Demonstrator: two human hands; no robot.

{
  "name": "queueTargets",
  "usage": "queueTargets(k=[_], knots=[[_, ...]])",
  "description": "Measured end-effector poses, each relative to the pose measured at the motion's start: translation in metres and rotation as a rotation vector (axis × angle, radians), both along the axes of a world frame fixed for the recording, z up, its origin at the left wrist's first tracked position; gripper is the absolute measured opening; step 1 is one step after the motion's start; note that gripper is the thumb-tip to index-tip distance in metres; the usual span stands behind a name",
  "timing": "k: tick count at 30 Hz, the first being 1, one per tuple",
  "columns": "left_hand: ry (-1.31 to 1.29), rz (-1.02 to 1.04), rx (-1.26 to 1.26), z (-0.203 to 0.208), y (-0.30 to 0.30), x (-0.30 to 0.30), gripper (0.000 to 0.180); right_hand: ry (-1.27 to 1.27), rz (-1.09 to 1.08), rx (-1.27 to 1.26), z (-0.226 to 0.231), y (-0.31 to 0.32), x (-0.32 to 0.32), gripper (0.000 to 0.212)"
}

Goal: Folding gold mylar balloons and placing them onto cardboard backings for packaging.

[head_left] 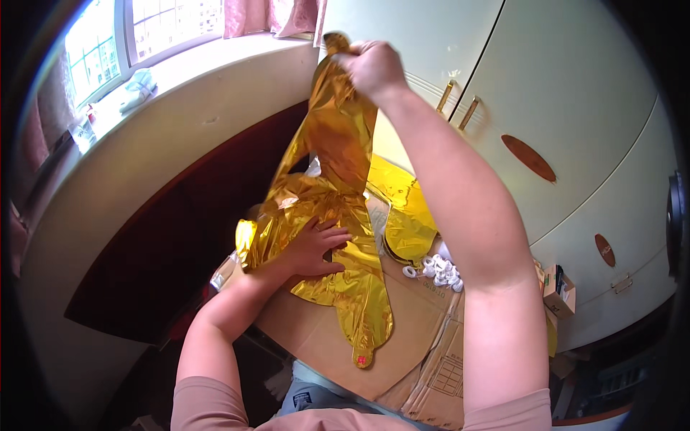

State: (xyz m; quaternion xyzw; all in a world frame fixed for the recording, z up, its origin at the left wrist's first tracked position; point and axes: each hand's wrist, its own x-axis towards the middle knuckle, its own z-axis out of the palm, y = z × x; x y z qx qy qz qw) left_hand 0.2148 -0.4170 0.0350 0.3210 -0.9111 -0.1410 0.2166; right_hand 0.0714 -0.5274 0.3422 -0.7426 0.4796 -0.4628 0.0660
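Right, the left hand (315, 248) lies spread, gripping nothing, apparently steadying the gold foil (341, 147) over the cardboard (411, 316); the right hand (375, 68) clenches its raised end, presumably keeping it stretched; yellow foil (410, 233), then white rings (442, 273), sit beyond.

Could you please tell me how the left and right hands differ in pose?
The right hand appears higher in view; the left hand, lower. The right hand is closed, gripping the gold foil near its top; the left hand lies open over it. Both are bare.
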Motion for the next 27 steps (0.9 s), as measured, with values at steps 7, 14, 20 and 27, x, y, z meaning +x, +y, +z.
queueTargets(k=[7,14,20,27], knots=[[0.01,-0.014,0.114,0.006,-0.011,0.006,0.069,-0.102,-0.295,-0.243,0.063,0.002,-0.063,0.024],[-0.008,-0.049,0.061,-0.003,-0.016,0.005,0.065,-0.086,0.038,-0.436,0.104,0.13,-0.119,0.014],[-0.201,0.007,0.06,0.002,-0.022,0.005,0.063,0.12,0.06,-0.445,0.095,0.275,-0.191,0.017],[0.032,0.263,-0.083,0.091,0.056,-0.055,0.038,0.377,0.026,-0.13,-0.017,0.464,-0.273,0.016]])
